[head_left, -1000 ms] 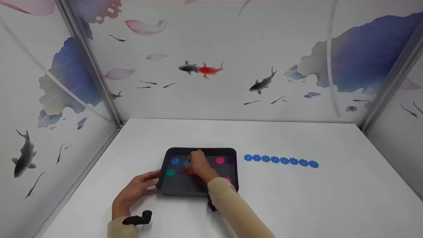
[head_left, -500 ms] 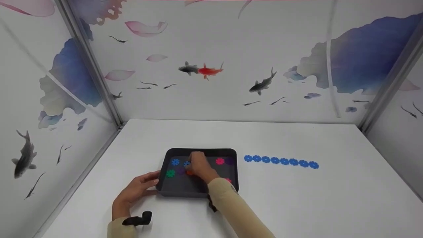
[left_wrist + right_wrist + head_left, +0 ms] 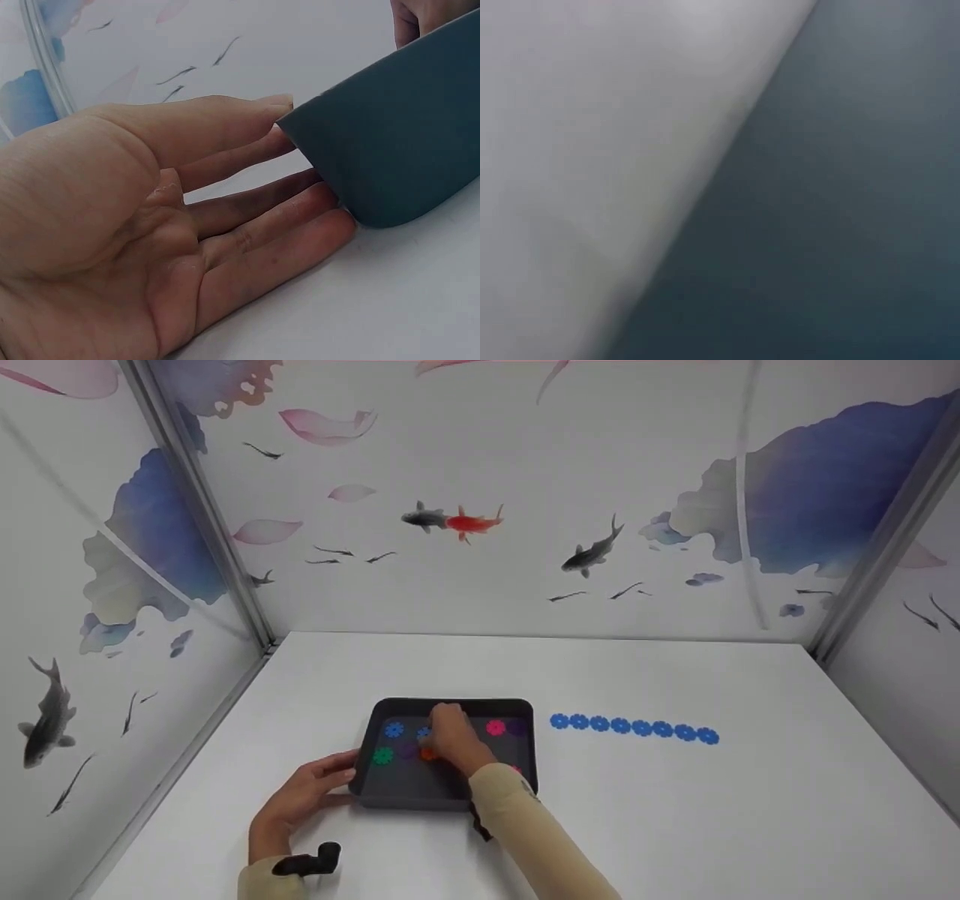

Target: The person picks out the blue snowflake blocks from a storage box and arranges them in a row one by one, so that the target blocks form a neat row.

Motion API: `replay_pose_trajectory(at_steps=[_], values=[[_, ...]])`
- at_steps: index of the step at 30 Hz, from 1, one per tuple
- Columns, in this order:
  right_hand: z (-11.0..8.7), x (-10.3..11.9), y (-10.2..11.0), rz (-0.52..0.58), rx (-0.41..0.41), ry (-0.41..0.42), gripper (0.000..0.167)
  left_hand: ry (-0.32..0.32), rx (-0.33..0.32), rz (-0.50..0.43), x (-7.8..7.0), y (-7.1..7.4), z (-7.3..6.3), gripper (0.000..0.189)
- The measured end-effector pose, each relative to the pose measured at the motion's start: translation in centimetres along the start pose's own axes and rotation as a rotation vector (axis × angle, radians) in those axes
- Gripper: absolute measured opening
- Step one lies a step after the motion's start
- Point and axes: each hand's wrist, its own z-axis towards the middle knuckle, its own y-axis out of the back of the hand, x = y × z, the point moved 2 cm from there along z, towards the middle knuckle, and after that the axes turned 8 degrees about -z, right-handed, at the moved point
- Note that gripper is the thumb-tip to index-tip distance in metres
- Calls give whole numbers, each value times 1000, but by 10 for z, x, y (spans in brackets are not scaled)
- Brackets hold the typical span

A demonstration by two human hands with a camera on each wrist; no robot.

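The left hand (image 3: 300,799) lies flat on the white tabletop (image 3: 675,810) with its fingers straight, their tips against the near left corner of the shallow dark grey plastic tray (image 3: 450,799). The right hand (image 3: 450,739) reaches into the tray from the near side, fingers bent down over a small orange flower-shaped plastic disc (image 3: 427,754) that peeks out just to the left of the fingertips. Whether those fingers already pinch the disc or only rest on it I cannot tell, since the hand covers the contact.

Around the right hand, inside the tray, lie more discs of the same kind: a blue one (image 3: 394,729) and a green one (image 3: 383,755) to its left, a dim purple one (image 3: 409,748) between those and the orange, and a pink one (image 3: 495,727) to its right. Well to the right of both hands, a row of blue flower-shaped discs (image 3: 634,727) lies edge to edge on the tabletop.

The orange disc looks thin, stiff and very light, probably smooth enough to skid on the tray floor; a fingertip pinch across its notched rim seems the surest hold.

The head view alone shows the discs and the row. The left wrist view shows what the head view cannot: the open palm (image 3: 112,225) and straight fingers meeting the tray corner (image 3: 390,150). The right wrist view gives only a blurred pale and dark surface, no fingers.
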Motion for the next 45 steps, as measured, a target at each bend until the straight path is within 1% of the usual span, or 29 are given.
replay_pose_trajectory(at_steps=[4,8,9,11,13,15,18,21,26,29,31,34,36,40,45], values=[[1,-2,3,-25,-8,15,33,-15,21,0,-2,0,1,67],[0,-7,6,-16,-8,5,23,-18,43,-5,-2,-1,2,67],[-1,-8,7,-7,-4,0,23,-16,42,-5,-2,-1,2,67],[-3,-10,9,15,-7,4,29,-15,38,-8,-1,-1,3,67],[-5,-12,12,29,-15,29,29,-9,30,-5,1,0,2,67],[-7,-14,16,37,-34,69,23,-3,18,-4,1,1,1,67],[-9,-17,24,19,-73,125,18,0,5,-6,1,2,-1,67],[-12,-22,34,12,-79,142,16,-2,5,-8,0,2,-1,67],[-19,-38,48,21,-86,157,22,6,10,5,0,1,-1,68],[-24,-49,59,4,-125,186,23,9,11,5,0,1,0,69],[-28,-55,66,-21,-166,211,23,5,12,8,1,1,0,69],[-34,-64,75,-69,-216,259,20,1,18,9,1,0,-1,69],[-38,-69,81,-89,-228,273,17,3,22,8,1,-1,-1,69],[-45,-78,94,-91,-237,255,21,9,26,4,2,0,-1,69],[-54,-94,108,-72,-277,225,25,14,14,0,2,1,1,68]])
